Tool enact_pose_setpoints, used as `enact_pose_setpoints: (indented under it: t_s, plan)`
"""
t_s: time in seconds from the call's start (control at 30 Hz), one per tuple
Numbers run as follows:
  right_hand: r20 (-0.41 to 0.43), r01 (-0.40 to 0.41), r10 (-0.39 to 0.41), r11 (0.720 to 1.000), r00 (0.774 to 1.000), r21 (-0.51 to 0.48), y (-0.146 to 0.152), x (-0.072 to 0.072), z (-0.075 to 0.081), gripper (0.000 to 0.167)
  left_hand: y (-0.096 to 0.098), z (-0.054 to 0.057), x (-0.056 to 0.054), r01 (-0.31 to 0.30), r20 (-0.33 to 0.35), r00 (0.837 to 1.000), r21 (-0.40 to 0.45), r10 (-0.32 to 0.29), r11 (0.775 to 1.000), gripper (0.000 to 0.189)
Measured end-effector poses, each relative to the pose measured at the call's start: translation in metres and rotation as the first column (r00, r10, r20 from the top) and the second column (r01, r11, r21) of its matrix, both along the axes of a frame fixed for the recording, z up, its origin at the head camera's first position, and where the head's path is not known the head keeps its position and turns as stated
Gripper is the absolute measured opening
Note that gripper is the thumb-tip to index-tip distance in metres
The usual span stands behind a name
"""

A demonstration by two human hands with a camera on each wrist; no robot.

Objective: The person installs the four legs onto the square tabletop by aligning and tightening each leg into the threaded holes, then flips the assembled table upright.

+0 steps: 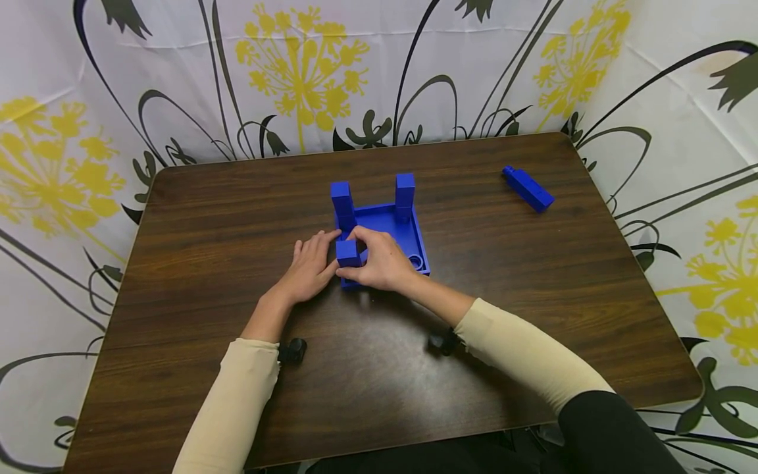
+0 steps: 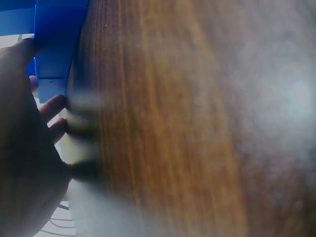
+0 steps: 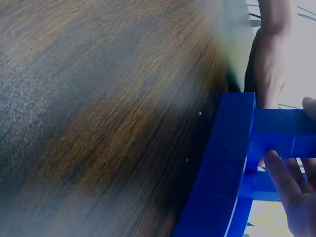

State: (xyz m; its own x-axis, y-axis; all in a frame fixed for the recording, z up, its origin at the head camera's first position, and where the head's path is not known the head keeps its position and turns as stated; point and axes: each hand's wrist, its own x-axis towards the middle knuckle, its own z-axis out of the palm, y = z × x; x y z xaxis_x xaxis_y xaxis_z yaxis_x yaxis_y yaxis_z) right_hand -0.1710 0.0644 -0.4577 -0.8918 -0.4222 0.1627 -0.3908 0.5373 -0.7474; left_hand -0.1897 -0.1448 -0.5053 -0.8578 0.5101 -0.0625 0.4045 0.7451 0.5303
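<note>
A blue, square, tray-like base (image 1: pixel 385 218) with a low rim lies on the table, its blue posts pointing up. Two square posts stand at its far corners, a left post (image 1: pixel 343 205) and a right post (image 1: pixel 405 195). At the near left corner my right hand (image 1: pixel 381 260) pinches another post (image 1: pixel 347 253) between thumb and fingers; in the right wrist view that post (image 3: pixel 274 129) stands upright on the base. The near right corner shows a round socket (image 1: pixel 416 262). My left hand (image 1: pixel 308 266) touches the base's left side with fingers extended.
A loose blue post (image 1: pixel 529 189) with a narrow round end lies on the brown wooden table (image 1: pixel 237 217) at the back right. A flower-patterned cloth (image 1: pixel 195 72) hangs behind the table and along its sides.
</note>
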Motion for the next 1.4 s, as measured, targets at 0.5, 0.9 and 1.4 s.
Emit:
enact_pose_setpoints:
  t_s: [0.5,0.9,1.4]
  plan:
    - [-0.031,0.066,-0.065,0.998,0.997,0.002,-0.0020,0.0061,0.0001,0.038,-0.0012,-0.0023,0.0001,-0.001,-0.004,1.000,0.012,0.001,1.000,0.059]
    - [-0.019,0.081,-0.081,0.997,0.996,-0.009,-0.0031,0.0077,0.0006,0.038,-0.0010,0.0000,0.0018,-0.005,0.007,1.000,-0.004,0.005,1.000,0.060]
    - [0.015,0.008,-0.008,1.000,1.000,-0.016,0.0015,0.0062,0.0016,0.047,-0.0006,0.0016,0.0021,-0.002,0.007,1.000,-0.009,0.003,1.000,0.059]
